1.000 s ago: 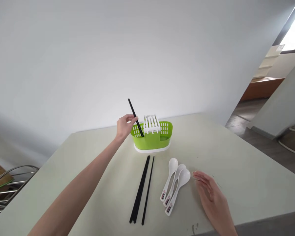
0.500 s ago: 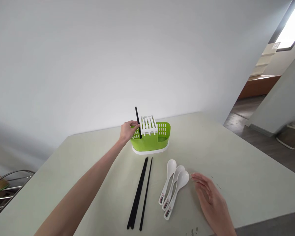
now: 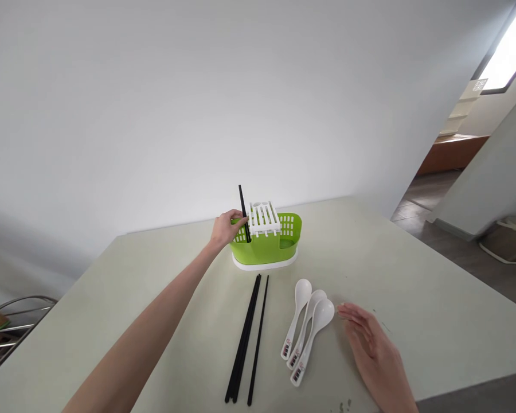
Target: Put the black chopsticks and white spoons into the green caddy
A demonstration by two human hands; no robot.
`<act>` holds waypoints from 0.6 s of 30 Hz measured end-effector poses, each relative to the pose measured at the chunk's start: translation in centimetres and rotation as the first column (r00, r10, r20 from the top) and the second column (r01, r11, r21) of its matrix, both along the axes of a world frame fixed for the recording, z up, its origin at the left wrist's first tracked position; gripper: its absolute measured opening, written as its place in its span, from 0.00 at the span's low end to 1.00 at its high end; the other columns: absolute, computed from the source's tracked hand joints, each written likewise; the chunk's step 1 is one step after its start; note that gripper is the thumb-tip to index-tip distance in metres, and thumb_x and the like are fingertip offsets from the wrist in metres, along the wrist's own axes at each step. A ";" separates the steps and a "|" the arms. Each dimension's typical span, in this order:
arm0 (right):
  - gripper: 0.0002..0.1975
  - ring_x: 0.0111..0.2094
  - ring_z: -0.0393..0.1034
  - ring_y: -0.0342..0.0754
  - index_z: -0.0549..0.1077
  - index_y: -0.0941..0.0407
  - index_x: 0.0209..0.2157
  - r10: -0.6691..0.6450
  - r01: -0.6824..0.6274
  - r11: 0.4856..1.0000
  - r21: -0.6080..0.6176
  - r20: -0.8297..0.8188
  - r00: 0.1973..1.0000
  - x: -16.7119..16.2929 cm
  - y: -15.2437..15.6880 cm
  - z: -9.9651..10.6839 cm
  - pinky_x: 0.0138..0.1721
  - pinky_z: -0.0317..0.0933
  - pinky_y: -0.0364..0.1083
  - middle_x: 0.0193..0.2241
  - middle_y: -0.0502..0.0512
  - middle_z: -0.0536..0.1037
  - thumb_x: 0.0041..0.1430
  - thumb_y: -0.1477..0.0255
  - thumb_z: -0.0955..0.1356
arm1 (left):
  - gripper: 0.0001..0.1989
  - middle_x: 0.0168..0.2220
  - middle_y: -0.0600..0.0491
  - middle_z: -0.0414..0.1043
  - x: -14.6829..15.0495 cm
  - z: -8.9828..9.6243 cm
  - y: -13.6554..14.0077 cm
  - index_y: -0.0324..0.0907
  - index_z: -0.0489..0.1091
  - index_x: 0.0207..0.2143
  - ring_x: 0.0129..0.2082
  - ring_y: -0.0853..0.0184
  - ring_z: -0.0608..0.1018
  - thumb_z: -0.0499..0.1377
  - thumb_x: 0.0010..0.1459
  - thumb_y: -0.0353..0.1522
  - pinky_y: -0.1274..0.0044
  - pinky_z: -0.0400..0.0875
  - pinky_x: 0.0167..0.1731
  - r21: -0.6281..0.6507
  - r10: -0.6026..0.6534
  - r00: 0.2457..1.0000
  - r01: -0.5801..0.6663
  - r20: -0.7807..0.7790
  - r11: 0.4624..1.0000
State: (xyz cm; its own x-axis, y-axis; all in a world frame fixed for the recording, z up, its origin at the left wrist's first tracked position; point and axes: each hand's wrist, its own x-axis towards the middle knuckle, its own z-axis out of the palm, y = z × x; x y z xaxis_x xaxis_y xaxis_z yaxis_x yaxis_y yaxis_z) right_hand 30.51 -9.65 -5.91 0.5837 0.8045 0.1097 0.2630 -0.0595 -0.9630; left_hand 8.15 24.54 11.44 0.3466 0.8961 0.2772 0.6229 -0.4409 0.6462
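The left hand point(image 3: 227, 228) pinches a thin, stiff, light black chopstick point(image 3: 243, 212) at mid-shaft, standing it upright in the green caddy point(image 3: 266, 246) just beside its fingers, while the right hand point(image 3: 372, 350) rests spread flat on the bench point(image 3: 434, 310) beside three white spoons point(image 3: 306, 330).

One head-worn camera looks forward and down over the table point(image 3: 413, 269).

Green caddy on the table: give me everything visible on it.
The green caddy is an oval plastic basket with slotted upper walls, standing upright on a white base tray at the far middle of the table. A white slotted rack bridges its top centre. One black chopstick stands nearly upright in its left compartment, pinched by the left hand, which touches the rim.
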 end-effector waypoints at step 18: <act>0.21 0.53 0.78 0.55 0.73 0.50 0.54 -0.019 0.019 1.000 0.000 -0.008 1.000 -0.7 0.0 1.7 0.52 0.73 0.51 0.53 0.59 0.81 0.65 0.55 0.68 | 0.14 0.42 0.51 0.85 -0.3 0.4 -0.9 0.46 0.78 0.43 0.42 0.58 0.84 0.66 0.59 0.44 0.71 0.77 0.42 0.000 0.010 0.998 -0.010 -0.065 1.000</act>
